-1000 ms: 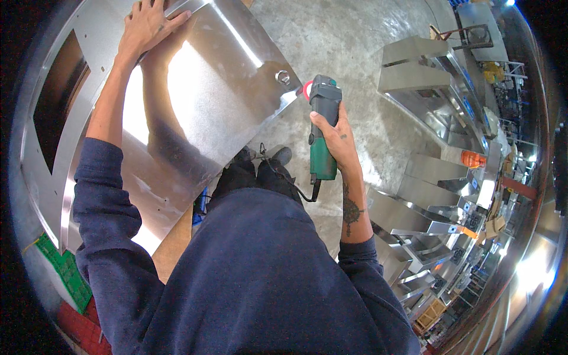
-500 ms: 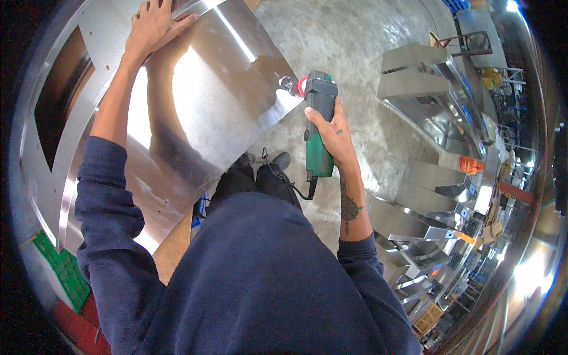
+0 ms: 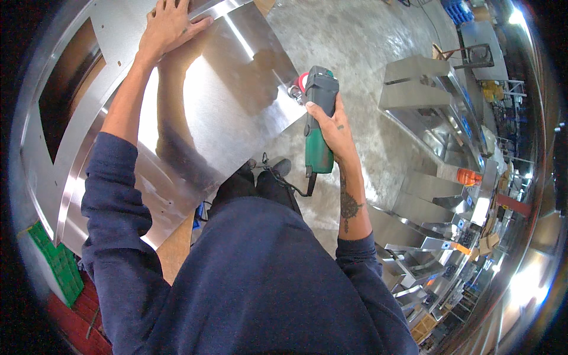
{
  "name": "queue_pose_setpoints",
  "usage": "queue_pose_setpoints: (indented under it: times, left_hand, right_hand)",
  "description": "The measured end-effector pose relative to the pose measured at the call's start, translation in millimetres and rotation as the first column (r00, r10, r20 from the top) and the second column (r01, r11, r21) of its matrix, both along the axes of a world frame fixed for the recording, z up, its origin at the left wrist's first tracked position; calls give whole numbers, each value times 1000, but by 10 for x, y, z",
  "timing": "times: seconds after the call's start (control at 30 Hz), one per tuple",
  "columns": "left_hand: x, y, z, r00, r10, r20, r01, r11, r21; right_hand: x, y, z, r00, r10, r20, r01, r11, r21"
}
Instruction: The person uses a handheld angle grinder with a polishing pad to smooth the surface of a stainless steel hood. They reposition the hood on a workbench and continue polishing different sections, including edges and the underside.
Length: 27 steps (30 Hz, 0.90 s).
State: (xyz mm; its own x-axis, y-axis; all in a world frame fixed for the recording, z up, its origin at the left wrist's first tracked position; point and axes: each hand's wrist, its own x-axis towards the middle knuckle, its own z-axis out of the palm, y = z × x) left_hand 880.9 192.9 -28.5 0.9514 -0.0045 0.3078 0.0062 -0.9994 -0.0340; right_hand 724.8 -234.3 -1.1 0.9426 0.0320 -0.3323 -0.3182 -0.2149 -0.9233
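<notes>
A large shiny sheet-metal piece (image 3: 236,112) with a folded edge lies across the left and middle. On its far folded edge rests my left hand (image 3: 171,29), flat with the fingers spread. My right hand (image 3: 331,130) is wrapped around the body of a green and black angle grinder (image 3: 320,151), thumb on its near left side. The red disc (image 3: 303,81) at the grinder's head is beside the right corner of the metal sheet; whether it touches is hard to see. A black cord (image 3: 312,184) hangs from the grinder's back end.
Several stainless-steel units (image 3: 414,89) stand on the concrete floor (image 3: 355,53) at the right. An orange-red container (image 3: 468,177) is among them. A green crate (image 3: 57,260) sits at the lower left. My shoe (image 3: 283,167) is close to the cord.
The whole view has shifted slightly, with the metal piece and my left hand appearing a little farther right and lower. My right hand keeps its hold on the grinder near the same corner.
</notes>
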Motion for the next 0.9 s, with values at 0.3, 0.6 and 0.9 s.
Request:
queue_pose_setpoints:
  times: [0.3,0.6,0.9]
  left_hand:
    - [-39,-121,42,1000,-2,14,2,1000,-15]
    - [-72,-179,120,998,-14,-65,13,1000,-14]
    - [-114,-255,140,1000,-4,-17,3,999,-39]
  right_hand:
    - [211,54,-48,1000,20,23,-21,999,39]
    - [403,229,107,997,75,4,-75,996,44]
    - [613,372,150,993,113,24,-114,990,77]
